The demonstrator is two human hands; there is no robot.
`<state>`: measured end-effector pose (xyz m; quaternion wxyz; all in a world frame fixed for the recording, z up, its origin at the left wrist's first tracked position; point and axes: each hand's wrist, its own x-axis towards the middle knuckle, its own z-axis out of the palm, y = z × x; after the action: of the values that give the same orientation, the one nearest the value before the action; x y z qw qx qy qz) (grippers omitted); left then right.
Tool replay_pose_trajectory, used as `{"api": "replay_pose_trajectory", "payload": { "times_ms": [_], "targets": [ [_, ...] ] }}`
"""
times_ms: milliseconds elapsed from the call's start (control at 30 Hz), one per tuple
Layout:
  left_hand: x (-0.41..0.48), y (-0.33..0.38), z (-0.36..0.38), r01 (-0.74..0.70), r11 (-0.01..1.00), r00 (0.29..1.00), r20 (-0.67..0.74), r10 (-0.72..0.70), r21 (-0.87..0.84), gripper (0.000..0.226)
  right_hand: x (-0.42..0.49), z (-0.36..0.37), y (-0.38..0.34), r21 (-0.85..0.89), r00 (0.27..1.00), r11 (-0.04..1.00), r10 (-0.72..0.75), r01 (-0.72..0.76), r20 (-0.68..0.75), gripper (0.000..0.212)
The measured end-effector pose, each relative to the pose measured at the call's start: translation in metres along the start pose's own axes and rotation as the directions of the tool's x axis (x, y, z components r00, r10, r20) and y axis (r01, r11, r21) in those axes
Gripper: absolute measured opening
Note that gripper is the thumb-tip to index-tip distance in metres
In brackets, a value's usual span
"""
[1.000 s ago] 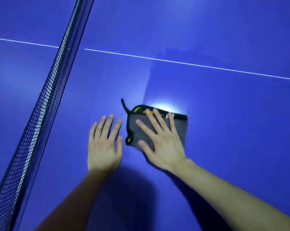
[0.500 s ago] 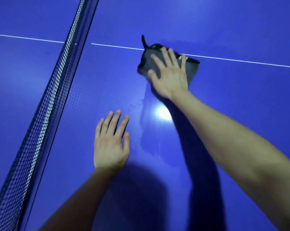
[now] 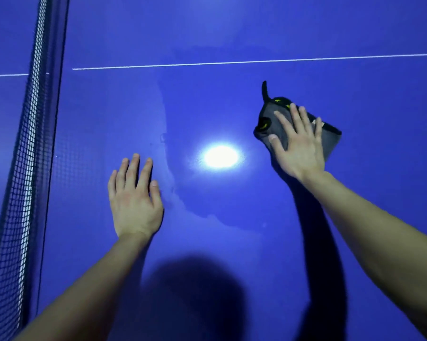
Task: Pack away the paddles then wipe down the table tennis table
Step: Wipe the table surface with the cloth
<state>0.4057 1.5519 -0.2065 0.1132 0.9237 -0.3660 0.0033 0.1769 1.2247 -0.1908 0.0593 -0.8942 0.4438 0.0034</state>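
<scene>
Pressing cloth (image 3: 331,141), loop apparently pointing away.

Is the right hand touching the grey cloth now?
Touching. The head view shows the right hand spread flat on the grey cloth, its fingers overlapping it, pressing it onto the table.

Light comes from overhead: a bright oval glare (image 3: 221,156) burns white on the glossy blue counter (image 3: 232,33), haloed with speckle. The rest is dim and saturated blue, brighter toward the top centre and darker at the corners. A broad, soft round shadow (image 3: 195,291) falls at the bottom centre, and a long dark shadow (image 3: 318,242) runs under the right arm. A wet patch (image 3: 173,193) reads darker, with a faint edge. The net (image 3: 23,168) bows with wide-angle distortion at the left. Detail is soft, slightly grainy.
</scene>
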Motion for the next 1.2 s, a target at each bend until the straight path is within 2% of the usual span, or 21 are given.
{"api": "replay_pose_trajectory", "payload": {
  "times_ms": [67, 100, 233, 333, 367, 467, 533, 600, 700, 767, 867, 933, 1000, 1100, 1200],
  "targets": [
    [0.001, -0.002, 0.002, -0.01, 1.0, 1.0, -0.011, 0.01, 0.0, 0.054, -0.016, 0.002, -0.042, 0.005, 0.999, 1.0, 0.031, -0.031, -0.018, 0.072],
    [0.001, -0.003, 0.002, -0.014, 1.0, 1.0, -0.013, 0.014, 0.0, 0.054, -0.032, 0.004, -0.072, 0.008, 1.0, 1.0, -0.006, 0.007, -0.026, 0.073],
    [0.0, -0.004, 0.004, -0.021, 1.0, 1.0, -0.011, 0.021, -0.013, 0.051, -0.11, 0.019, -0.179, 0.049, 0.944, 0.944, -0.329, 0.327, 0.031, 0.068],
    [0.0, -0.005, 0.004, -0.019, 0.999, 1.0, -0.015, 0.019, -0.031, 0.051, -0.136, 0.023, -0.15, 0.121, 0.922, 0.915, -0.387, 0.386, -0.013, 0.063],
    [0.0, -0.004, 0.003, -0.021, 0.999, 1.0, -0.013, 0.021, -0.034, 0.051, -0.143, 0.022, -0.121, 0.126, 0.935, 0.927, -0.353, 0.353, -0.029, 0.063],
    [0.002, -0.003, 0.002, -0.021, 0.999, 1.0, -0.02, 0.021, -0.035, 0.052, -0.167, 0.013, -0.029, 0.089, 0.99, 0.987, -0.132, 0.135, -0.039, 0.065],
    [0.0, -0.003, -0.001, -0.018, 0.999, 1.0, -0.015, 0.018, -0.043, 0.053, -0.178, 0.008, 0.003, 0.067, 0.999, 0.997, -0.032, 0.034, -0.026, 0.065],
    [0.0, -0.002, -0.003, -0.021, 0.999, 1.0, -0.003, 0.021, -0.049, 0.054, -0.178, 0.01, 0.002, 0.03, 0.999, 0.999, 0.035, -0.035, -0.019, 0.066],
    [0.004, -0.009, -0.01, -0.053, 0.996, 0.994, 0.088, 0.06, -0.077, 0.059, -0.186, 0.014, -0.057, -0.003, 0.996, 0.996, 0.086, -0.086, -0.017, 0.07],
    [0.006, -0.017, -0.021, -0.117, 0.99, 0.973, 0.193, 0.13, -0.077, 0.062, -0.205, 0.023, -0.122, 0.005, 0.999, 0.999, -0.042, 0.042, 0.004, 0.072],
    [-0.018, -0.032, -0.048, -0.188, 0.981, 0.952, 0.238, 0.192, -0.04, 0.062, -0.247, 0.034, -0.213, 0.065, 0.95, 0.952, -0.304, 0.3, 0.074, 0.068],
    [-0.054, -0.036, -0.068, -0.149, 0.986, 0.948, 0.274, 0.163, -0.074, 0.063, -0.277, 0.035, -0.227, 0.09, 0.917, 0.921, -0.387, 0.379, 0.099, 0.066],
    [-0.088, -0.038, -0.084, -0.124, 0.988, 0.933, 0.327, 0.148, -0.095, 0.066, -0.299, 0.034, -0.197, 0.135, 0.891, 0.889, -0.449, 0.438, 0.064, 0.062],
    [-0.124, -0.037, -0.097, -0.121, 0.992, 0.898, 0.42, 0.129, -0.048, 0.099, -0.319, 0.026, -0.115, 0.121, 0.903, 0.898, -0.429, 0.423, 0.034, 0.062],
    [-0.138, -0.036, -0.104, -0.111, 0.992, 0.826, 0.561, 0.061, 0.056, 0.147, -0.284, 0.02, -0.045, 0.083, 0.967, 0.965, -0.254, 0.25, 0.033, 0.066]
  ]
}}
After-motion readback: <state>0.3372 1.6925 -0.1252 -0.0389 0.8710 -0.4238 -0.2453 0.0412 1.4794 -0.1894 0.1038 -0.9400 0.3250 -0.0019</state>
